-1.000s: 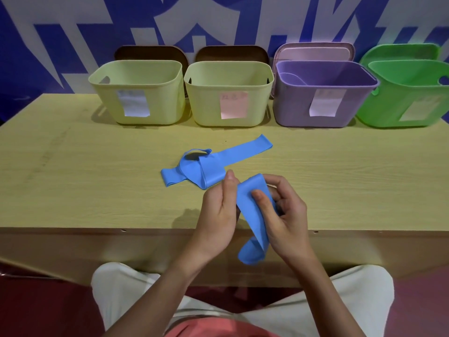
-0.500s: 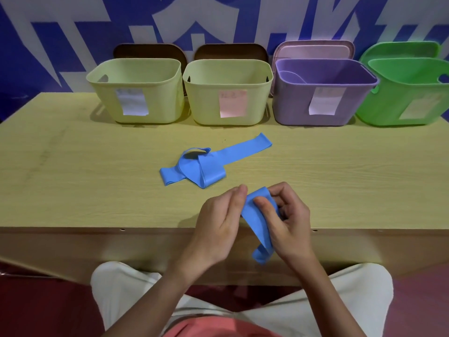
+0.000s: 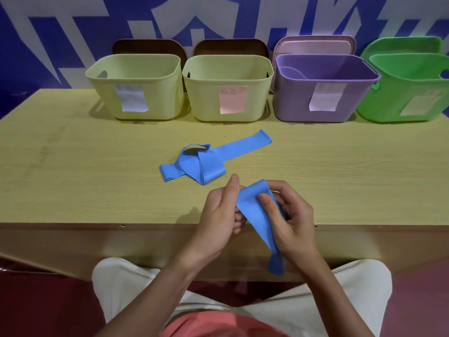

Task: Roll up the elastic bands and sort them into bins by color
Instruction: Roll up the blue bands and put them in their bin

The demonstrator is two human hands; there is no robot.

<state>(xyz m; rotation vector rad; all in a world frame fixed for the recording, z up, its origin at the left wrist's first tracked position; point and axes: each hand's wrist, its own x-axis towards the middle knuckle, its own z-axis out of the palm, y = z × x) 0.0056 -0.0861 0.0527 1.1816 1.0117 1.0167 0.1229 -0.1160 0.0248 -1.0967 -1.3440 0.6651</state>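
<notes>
Over the near table edge I hold a blue elastic band (image 3: 255,210) between both hands. My left hand (image 3: 221,215) grips its left side with curled fingers, thumb up. My right hand (image 3: 289,220) pinches it, thumb on top, and the band's loose tail hangs down past the table front. More blue elastic band (image 3: 201,164) lies tangled on the table just beyond my hands, one strip reaching toward the bins. At the back stand two yellow bins (image 3: 102,74) (image 3: 243,98), a purple bin (image 3: 291,100) and a green bin (image 3: 388,105), each with a paper label.
The wooden table (image 3: 73,178) stretches wide to the left and right of the bands. Lids lean against the blue and white wall behind the bins. My lap in white trousers is below the table edge.
Both hands have shifted slightly away from me along the band, my left thumb has lifted, and the band's upper part is spread wider between the hands. The hanging tail is shorter than a second ago.
</notes>
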